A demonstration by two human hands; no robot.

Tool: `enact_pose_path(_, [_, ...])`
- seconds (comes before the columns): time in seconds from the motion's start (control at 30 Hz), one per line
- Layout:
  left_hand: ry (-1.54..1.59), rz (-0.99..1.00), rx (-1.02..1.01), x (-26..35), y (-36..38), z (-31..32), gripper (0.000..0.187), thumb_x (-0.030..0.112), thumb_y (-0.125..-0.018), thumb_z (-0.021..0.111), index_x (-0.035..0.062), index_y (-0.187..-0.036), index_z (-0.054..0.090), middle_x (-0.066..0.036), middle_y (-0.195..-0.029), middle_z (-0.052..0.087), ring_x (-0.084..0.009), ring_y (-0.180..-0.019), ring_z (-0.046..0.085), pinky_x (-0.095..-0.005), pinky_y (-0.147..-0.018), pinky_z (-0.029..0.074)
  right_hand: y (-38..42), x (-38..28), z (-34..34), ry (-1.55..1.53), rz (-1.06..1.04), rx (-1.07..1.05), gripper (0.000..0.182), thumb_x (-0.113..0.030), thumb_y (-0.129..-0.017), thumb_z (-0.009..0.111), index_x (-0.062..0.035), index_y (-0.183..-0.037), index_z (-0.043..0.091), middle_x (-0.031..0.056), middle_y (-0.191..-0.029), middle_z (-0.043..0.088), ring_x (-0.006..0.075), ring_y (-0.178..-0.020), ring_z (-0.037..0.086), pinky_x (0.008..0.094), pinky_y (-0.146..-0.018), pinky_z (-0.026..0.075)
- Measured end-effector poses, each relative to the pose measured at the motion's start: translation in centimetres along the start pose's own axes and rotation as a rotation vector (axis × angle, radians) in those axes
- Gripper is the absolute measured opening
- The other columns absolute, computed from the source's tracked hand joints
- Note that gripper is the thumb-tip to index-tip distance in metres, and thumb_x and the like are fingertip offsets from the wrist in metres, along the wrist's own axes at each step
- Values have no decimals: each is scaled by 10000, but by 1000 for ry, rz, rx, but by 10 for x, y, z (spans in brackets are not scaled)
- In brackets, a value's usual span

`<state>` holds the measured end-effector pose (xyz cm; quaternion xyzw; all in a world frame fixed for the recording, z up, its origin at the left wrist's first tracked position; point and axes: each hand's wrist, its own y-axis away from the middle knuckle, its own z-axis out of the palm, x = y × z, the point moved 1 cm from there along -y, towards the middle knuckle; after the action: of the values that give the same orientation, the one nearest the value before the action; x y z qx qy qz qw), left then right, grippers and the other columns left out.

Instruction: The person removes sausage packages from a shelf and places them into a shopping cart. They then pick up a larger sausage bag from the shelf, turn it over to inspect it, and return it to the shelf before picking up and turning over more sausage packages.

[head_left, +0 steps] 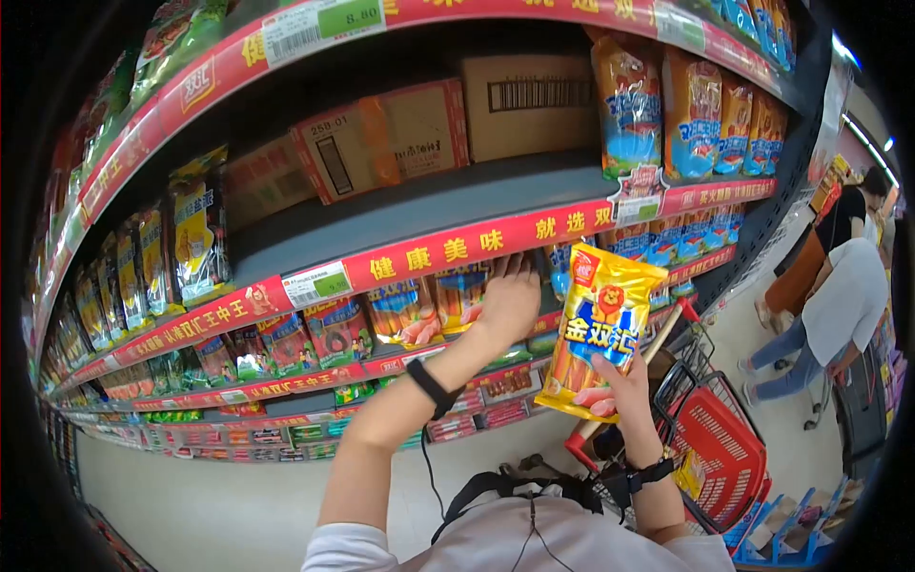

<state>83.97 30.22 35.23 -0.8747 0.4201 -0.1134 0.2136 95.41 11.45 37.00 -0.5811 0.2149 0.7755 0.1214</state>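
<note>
My right hand (620, 386) is closed on a sausage pack (600, 329), yellow with a red lion and blue lettering, held upright in front of the shelf. The thumb lies across its lower front. My left hand (513, 297), with a black band on its wrist, reaches under the red shelf strip (438, 250). Its fingers stretch into the shelf, their tips partly hidden by the strip. Beside it stand similar gold sausage packs (400, 310), one of them right at the hand's left edge.
Cardboard boxes (381, 138) sit on the shelf above, with orange sausage packs (629, 114) to their right. Close on my right is a shopping cart with a red basket (720, 448). Farther right, people (839, 296) stand in the aisle. A dark cable (434, 481) hangs beside my body.
</note>
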Motion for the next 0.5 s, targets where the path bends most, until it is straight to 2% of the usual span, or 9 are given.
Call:
enact_pose_path(0.03, [-433, 86, -163, -6, -12, 19, 370, 203, -834, 437, -17, -1102, 565, -197, -1171, 542, -303, -1169, 449, -416, -1026, 239, 2, -1, -1, -7, -17, 16, 449, -163, -803, 626, -9, -1162, 403, 138, -936, 609, 232, -464, 613, 218, -300, 421])
enact_pose_path(0.07, [-576, 77, -488, -12, -25, 45, 376, 195, -791, 472, -13, -1078, 597, -192, -1167, 550, -310, -1164, 452, -463, -1046, 154, 3, -1, -2, -16, -19, 4, 453, -171, -802, 631, -8, -1158, 405, 142, -936, 610, 237, -463, 614, 217, -292, 413])
enact_pose_path(0.13, [-582, 100, -781, -15, -46, 50, 323, 209, -828, 460, 77, -1061, 641, -130, -1182, 565, -316, -1156, 459, -539, -1011, 150, 7, 2, -5, -28, -22, 3, 444, -161, -799, 627, -10, -1154, 407, 145, -939, 609, 245, -463, 615, 216, -287, 410])
enact_pose_path(0.23, [-572, 96, -838, -27, -50, 62, 316, 204, -829, 469, 90, -1069, 639, -128, -1185, 564, -314, -1163, 455, -543, -1009, 151, 13, -5, -4, -45, -1, -34, 430, -47, -799, 596, -5, -1166, 375, 136, -978, 594, 256, -514, 624, 257, -351, 492])
enact_pose_path(0.4, [-567, 92, -854, -35, -41, 67, 307, 195, -830, 483, 112, -1083, 638, -124, -1190, 561, -312, -1173, 449, -549, -1005, 154, 2, -8, 0, -8, 18, -46, 427, -49, -799, 598, -21, -1169, 387, 121, -968, 597, 234, -491, 617, 238, -315, 445])
enact_pose_path(0.5, [-566, 86, -840, -39, -37, 68, 304, 190, -831, 492, 125, -1090, 637, -122, -1193, 560, -310, -1179, 446, -553, -1002, 156, -12, -9, 7, 21, -23, -72, 482, -67, -804, 604, -48, -1210, 345, 115, -969, 595, 227, -485, 617, 229, -307, 418])
